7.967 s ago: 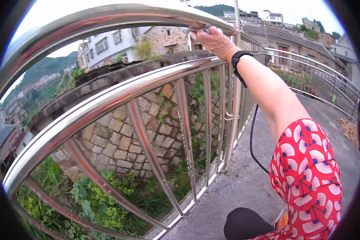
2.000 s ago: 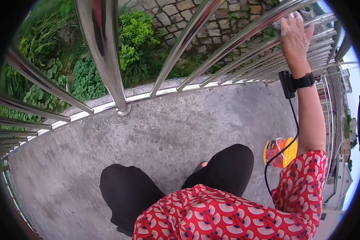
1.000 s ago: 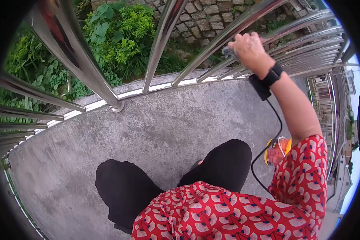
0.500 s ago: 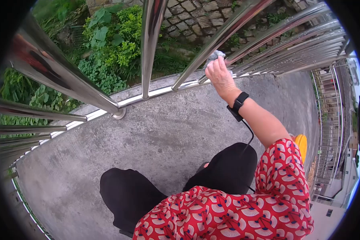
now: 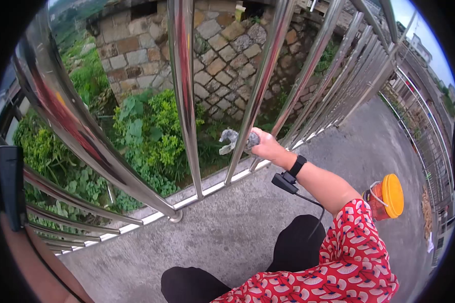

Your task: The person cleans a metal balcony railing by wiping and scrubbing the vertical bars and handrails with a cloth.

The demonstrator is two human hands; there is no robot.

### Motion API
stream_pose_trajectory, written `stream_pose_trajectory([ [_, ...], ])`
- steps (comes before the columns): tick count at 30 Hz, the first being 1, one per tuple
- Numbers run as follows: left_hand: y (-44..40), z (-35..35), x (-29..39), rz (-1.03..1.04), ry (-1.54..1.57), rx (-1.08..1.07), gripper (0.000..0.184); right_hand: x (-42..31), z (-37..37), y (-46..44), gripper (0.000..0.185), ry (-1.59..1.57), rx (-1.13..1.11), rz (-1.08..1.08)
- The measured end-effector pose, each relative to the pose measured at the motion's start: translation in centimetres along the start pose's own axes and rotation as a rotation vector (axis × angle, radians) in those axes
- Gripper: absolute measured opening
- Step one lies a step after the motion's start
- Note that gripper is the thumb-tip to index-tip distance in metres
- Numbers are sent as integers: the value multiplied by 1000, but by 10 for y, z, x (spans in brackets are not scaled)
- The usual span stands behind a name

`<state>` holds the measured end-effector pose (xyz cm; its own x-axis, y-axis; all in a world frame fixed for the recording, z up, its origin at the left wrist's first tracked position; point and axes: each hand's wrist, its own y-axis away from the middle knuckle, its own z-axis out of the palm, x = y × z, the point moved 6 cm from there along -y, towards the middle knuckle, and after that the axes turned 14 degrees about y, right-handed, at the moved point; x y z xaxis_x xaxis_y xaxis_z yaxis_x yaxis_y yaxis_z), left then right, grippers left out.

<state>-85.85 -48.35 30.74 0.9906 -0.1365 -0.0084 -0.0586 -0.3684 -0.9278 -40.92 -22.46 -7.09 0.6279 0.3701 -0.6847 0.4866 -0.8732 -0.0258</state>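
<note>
My right hand [image 5: 267, 146] is closed on a grey, wet-looking cloth [image 5: 231, 141], which wraps round a slanting steel baluster [image 5: 261, 86] near its lower end. A black strap with a small box and a cable is on my right wrist. My left forearm [image 5: 22, 262] shows at the left edge with a black device on it, beside the railing; my left hand itself cannot be seen. A thick steel post [image 5: 81, 129] stands between the left arm and the right hand.
A bucket with a yellow lid [image 5: 393, 196] stands on the concrete floor [image 5: 217, 232] to the right of my right arm. My black-trousered knees are below. Beyond the railing are green plants [image 5: 159, 131] and a stone wall [image 5: 222, 65]. Another railing [image 5: 424, 151] runs along the far right.
My right hand has come down from the upper rail to a baluster's lower part, with the cloth now round the bar. The view has tilted up, and my left forearm has appeared.
</note>
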Motion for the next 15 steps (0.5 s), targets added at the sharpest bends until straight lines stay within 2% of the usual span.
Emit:
stream_pose_trajectory([
  [2, -44, 12, -2, 78, 64, 72, 59, -30, -44, -2, 50, -495, 118, 3],
  [3, -62, 21, -5, 143, 134, 99, 59, -60, -69, 3, 49, -695, 103, -15],
  [4, -88, 39, -27, 365, 338, 202, 60, -89, -97, 6, 44, -771, 137, -86],
  [5, -89, 34, 2, 122, 212, 62, 47, -120, -122, 8, 39, -826, 141, -174],
  [6, -87, 24, 21, -7, -85, 10, 56, -150, -146, 10, 35, -883, 141, -258],
  [7, -81, 22, 31, 247, -203, 71, 56, -175, -169, 10, 32, -890, 177, -317],
  [8, -80, 22, 34, 121, -261, 168, 59, -197, -190, 10, 29, -898, 214, -373],
  [10, -80, 21, 43, -52, -205, 111, 62, -239, -227, 6, 25, -847, 283, -541],
  [11, -81, 18, 50, -44, -202, 120, 62, -252, -238, 4, 25, -845, 292, -549],
  [13, -80, 19, 51, -127, -229, 55, 63, -270, -240, 0, 25, -872, 148, -566],
  [15, -82, 21, 48, -104, -204, 68, 63, -263, -228, -1, 23, -844, 196, -584],
])
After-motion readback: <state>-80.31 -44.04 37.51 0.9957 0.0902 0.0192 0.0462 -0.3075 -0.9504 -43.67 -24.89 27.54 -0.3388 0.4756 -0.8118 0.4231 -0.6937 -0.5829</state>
